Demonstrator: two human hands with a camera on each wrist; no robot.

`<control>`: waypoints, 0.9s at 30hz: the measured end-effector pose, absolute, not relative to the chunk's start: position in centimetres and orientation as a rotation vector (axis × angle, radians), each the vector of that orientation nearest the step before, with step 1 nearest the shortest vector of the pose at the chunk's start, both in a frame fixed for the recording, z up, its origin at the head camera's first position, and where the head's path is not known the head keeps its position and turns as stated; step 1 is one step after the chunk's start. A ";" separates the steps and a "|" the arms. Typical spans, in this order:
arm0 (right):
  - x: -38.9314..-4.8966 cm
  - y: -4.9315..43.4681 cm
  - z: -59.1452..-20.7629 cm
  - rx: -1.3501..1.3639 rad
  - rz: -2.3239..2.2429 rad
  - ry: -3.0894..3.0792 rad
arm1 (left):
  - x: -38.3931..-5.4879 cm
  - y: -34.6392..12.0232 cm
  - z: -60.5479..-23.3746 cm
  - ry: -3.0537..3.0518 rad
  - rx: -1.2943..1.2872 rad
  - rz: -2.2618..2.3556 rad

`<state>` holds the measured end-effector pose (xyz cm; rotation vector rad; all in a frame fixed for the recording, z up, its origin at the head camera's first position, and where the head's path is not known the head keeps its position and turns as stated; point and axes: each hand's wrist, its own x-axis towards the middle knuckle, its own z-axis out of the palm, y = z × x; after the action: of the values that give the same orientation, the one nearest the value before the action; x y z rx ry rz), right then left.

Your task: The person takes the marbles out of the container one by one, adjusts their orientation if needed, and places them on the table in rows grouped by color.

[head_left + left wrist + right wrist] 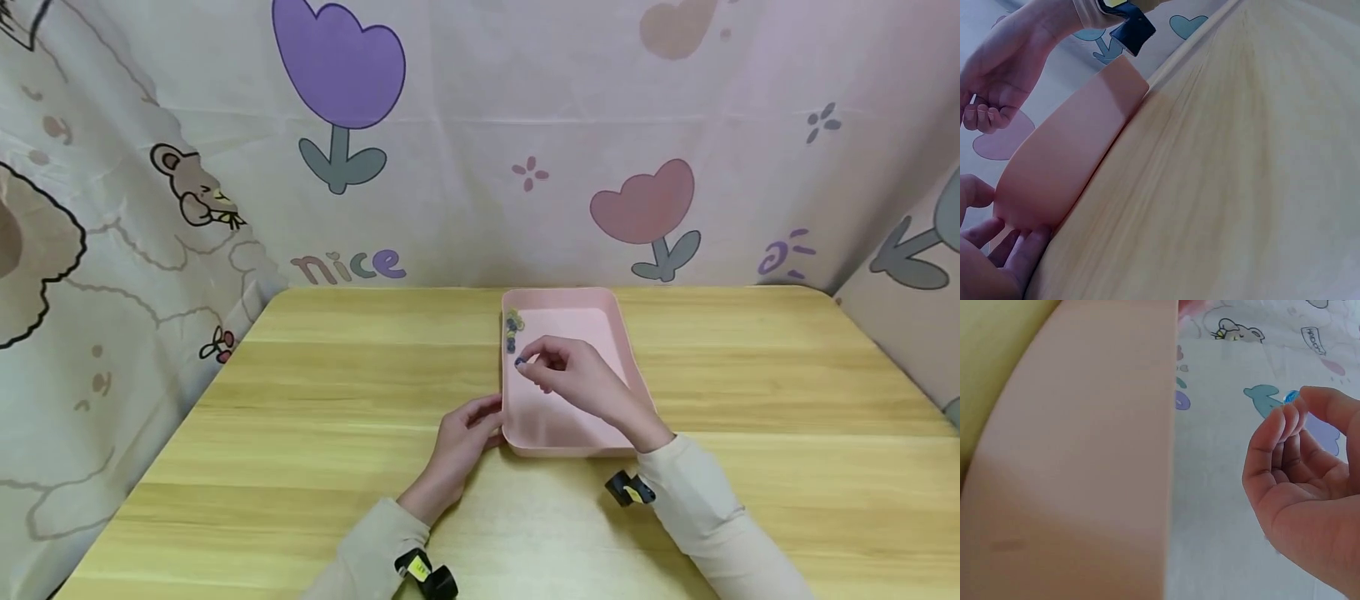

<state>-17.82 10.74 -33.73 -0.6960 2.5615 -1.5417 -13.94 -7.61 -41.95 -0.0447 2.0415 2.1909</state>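
Observation:
Between thumb and forefinger, my right hand (577, 379) pinches a small round blue piece (1292, 397), held over the left part of the pink tray (566, 429). Its other fingers curl toward the palm. Inside the tray, small yellow and dark blue pieces (512, 325) lie in a row along the left wall, near the far corner. At the tray's near left corner, my left hand (461, 437) holds the outer wall. In the left wrist view the thumb is by the rim and the fingers (1032, 247) are low at the base.
The tray stands on a wood-grain table (322, 400). Behind the table hangs a pale curtain (465, 200) printed with flowers, and another printed side falls along the left. Each wrist carries a small black camera, such as the right camera (628, 489).

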 end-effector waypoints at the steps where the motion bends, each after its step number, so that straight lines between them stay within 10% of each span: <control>1: -17.7 10.7 -33.7 -0.700 -1.531 2.580 | -13.9 -7.6 -41.9 2.040 -0.040 2.197; 27: -13.7 9.6 -34.8 -0.785 -1.482 2.500 | -13.8 -7.6 -41.9 2.028 -0.007 2.224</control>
<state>-13.66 9.57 -34.75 -0.7850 2.4996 -1.4823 -13.83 -7.58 -41.91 -0.0070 2.0284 2.2244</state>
